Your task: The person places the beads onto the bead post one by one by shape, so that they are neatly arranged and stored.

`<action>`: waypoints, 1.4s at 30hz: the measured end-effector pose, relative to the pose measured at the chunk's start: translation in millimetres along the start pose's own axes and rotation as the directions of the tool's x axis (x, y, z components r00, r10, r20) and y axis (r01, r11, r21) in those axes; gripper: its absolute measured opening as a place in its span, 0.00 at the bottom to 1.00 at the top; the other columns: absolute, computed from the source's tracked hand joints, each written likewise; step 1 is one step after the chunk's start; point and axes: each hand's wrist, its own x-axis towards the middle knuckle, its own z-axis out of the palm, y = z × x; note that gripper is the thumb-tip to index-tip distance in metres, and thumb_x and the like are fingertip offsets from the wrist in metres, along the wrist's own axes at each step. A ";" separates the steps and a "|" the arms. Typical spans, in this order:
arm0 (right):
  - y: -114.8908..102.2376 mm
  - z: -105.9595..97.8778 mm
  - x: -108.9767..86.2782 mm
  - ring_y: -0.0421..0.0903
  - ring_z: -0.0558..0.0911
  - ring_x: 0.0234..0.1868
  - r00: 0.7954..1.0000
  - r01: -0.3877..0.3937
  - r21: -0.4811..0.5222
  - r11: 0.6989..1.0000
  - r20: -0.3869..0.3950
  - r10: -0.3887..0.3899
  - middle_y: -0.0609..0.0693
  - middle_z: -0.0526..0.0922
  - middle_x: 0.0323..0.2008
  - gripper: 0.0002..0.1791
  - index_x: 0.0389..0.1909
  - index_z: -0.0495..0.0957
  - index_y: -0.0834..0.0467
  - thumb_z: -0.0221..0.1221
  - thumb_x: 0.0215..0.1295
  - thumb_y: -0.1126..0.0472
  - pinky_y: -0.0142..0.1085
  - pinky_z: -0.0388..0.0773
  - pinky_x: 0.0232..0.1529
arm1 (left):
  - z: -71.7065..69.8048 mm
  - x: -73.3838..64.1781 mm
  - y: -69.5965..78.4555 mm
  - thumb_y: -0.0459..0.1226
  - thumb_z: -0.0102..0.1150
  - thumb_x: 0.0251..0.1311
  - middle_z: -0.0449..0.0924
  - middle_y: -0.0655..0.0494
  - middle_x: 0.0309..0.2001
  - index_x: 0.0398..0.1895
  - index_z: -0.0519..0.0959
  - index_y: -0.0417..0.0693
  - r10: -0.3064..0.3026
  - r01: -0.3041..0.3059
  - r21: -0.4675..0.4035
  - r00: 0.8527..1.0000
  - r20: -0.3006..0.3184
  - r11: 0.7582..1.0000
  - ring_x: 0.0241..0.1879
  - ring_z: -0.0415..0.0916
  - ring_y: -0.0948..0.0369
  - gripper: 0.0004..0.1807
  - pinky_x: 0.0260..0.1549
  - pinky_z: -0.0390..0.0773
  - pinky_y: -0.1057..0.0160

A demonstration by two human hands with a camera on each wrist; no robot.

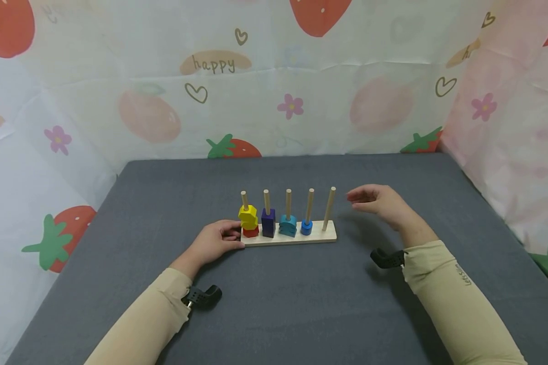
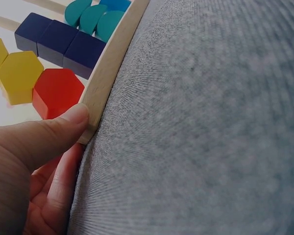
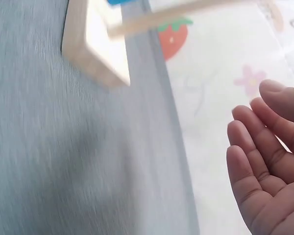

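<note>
A wooden peg stacker (image 1: 318,235) stands on the table in the head view, with several upright pegs in a row. Its leftmost peg carries yellow blocks (image 1: 248,217) above a red block (image 1: 251,232), hexagonal in the left wrist view. Dark blue square blocks (image 1: 268,223), teal rounded blocks (image 1: 287,226) and a blue block (image 1: 306,227) sit on the following pegs; the rightmost peg (image 1: 330,208) is bare. My left hand (image 1: 216,238) grips the base's left end, thumb on its edge. Right of the bare peg, my right hand (image 1: 378,202) hovers, fingers loosely bent, holding nothing.
Dark grey cloth (image 1: 292,304) covers the table. A patterned curtain (image 1: 265,111) hangs behind its far edge and along both sides. Black wrist straps (image 1: 387,258) sit at both sleeve cuffs.
</note>
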 end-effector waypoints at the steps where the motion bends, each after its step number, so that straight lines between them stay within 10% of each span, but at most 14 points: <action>1: 1.9 -4.5 -1.1 0.53 0.74 0.53 1.000 -0.007 -0.008 1.000 -0.012 0.007 0.60 0.74 0.53 0.22 0.55 0.71 0.65 0.59 0.61 0.61 0.46 0.70 0.53 | -0.1 0.0 0.2 0.46 0.68 0.46 0.76 0.56 0.48 0.55 0.75 0.50 -0.003 0.003 0.000 1.000 0.001 1.000 0.43 0.75 0.62 0.30 0.47 0.75 0.58; 26: 50.9 -46.0 -12.5 0.57 0.69 0.54 0.969 -0.245 -0.176 0.953 -0.086 0.233 0.63 0.72 0.53 0.21 0.55 0.70 0.64 0.55 0.65 0.57 0.52 0.65 0.54 | -0.9 -0.4 1.1 0.46 0.68 0.46 0.76 0.56 0.48 0.55 0.74 0.49 -0.005 0.005 0.001 1.000 0.006 1.000 0.43 0.75 0.62 0.30 0.47 0.74 0.58; 42: 54.3 -42.8 -8.0 0.46 0.77 0.38 0.976 -0.214 -0.279 0.936 -0.017 0.218 0.60 0.79 0.43 0.23 0.49 0.74 0.70 0.61 0.58 0.58 0.38 0.75 0.39 | -0.3 0.3 -0.6 0.46 0.68 0.46 0.77 0.57 0.46 0.55 0.75 0.51 -0.019 0.019 -0.012 1.000 0.011 1.000 0.42 0.75 0.62 0.30 0.48 0.74 0.57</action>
